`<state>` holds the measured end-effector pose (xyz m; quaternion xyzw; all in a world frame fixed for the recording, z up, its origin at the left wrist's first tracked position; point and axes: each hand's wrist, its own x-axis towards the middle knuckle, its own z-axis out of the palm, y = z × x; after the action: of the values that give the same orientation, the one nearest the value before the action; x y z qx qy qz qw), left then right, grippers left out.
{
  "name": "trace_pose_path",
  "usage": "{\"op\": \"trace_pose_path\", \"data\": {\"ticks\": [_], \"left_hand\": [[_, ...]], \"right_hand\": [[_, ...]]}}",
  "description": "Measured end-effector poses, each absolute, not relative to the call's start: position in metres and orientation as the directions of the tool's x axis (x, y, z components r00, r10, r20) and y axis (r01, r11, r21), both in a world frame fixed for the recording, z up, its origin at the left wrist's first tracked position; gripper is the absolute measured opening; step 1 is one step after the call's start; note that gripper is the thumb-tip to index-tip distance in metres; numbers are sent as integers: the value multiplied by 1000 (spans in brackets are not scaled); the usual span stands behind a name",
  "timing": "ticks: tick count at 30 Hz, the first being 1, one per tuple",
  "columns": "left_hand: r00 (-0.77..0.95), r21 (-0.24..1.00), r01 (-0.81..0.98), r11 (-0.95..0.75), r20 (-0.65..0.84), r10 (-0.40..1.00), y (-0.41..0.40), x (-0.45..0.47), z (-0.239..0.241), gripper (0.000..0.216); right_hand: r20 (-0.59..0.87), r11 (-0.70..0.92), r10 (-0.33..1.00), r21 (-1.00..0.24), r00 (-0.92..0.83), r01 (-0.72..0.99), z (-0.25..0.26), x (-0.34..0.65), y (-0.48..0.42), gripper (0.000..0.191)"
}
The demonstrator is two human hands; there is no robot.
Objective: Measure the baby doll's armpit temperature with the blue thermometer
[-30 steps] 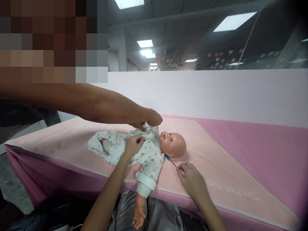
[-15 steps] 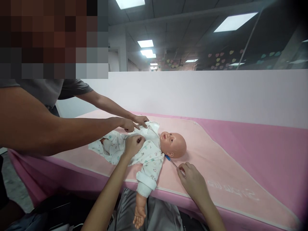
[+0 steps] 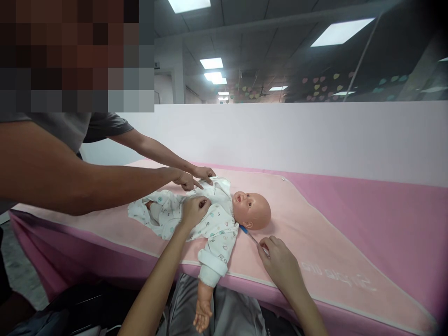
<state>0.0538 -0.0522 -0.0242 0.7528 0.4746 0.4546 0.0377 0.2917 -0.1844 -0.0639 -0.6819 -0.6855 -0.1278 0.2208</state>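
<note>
Pinching a thin blue-tipped stick [image 3: 250, 235] between fingertips, the right hand [image 3: 280, 262] points it under the doll's [image 3: 224, 219] neck; the left hand [image 3: 193, 211] lies curled on its chest, grip unclear. A co-worker's hand [image 3: 205, 173] on the sleeve [image 3: 219, 185] beyond could tug the doll, dislodging the tip.

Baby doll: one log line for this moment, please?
left hand on baby doll chest | right hand holds blue-tipped stick by its neck | another person's hands at far sleeve

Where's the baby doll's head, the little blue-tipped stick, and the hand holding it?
Bald plastic baby doll [image 3: 258, 212]: head camera, on the side of its head.
Thin blue-tipped stick [image 3: 244, 229]: head camera, on its blue end.
Right hand [image 3: 280, 263]: head camera, on the back of the hand.
</note>
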Motion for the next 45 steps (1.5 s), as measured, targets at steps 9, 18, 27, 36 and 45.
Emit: {"op": "trace_pose_path", "data": {"ticks": [9, 18, 27, 36, 45], "left_hand": [[135, 534, 648, -543, 621, 772, -51, 54, -25, 26], [125, 529, 640, -557, 643, 755, -50, 55, -27, 27], [139, 551, 625, -554, 619, 773, -50, 55, -25, 26], [139, 532, 618, -580, 652, 746, -51, 56, -25, 25], [126, 576, 578, -578, 637, 760, -47, 55, -28, 23]], "right_hand": [[513, 58, 858, -101, 3, 993, -66, 293, -183, 22], [506, 22, 861, -130, 47, 991, -64, 291, -185, 20], [535, 0, 842, -126, 69, 992, -64, 292, -184, 19], [547, 7, 835, -122, 61, 993, -65, 293, -184, 21], [469, -34, 877, -164, 108, 986, -63, 291, -185, 22]]}}
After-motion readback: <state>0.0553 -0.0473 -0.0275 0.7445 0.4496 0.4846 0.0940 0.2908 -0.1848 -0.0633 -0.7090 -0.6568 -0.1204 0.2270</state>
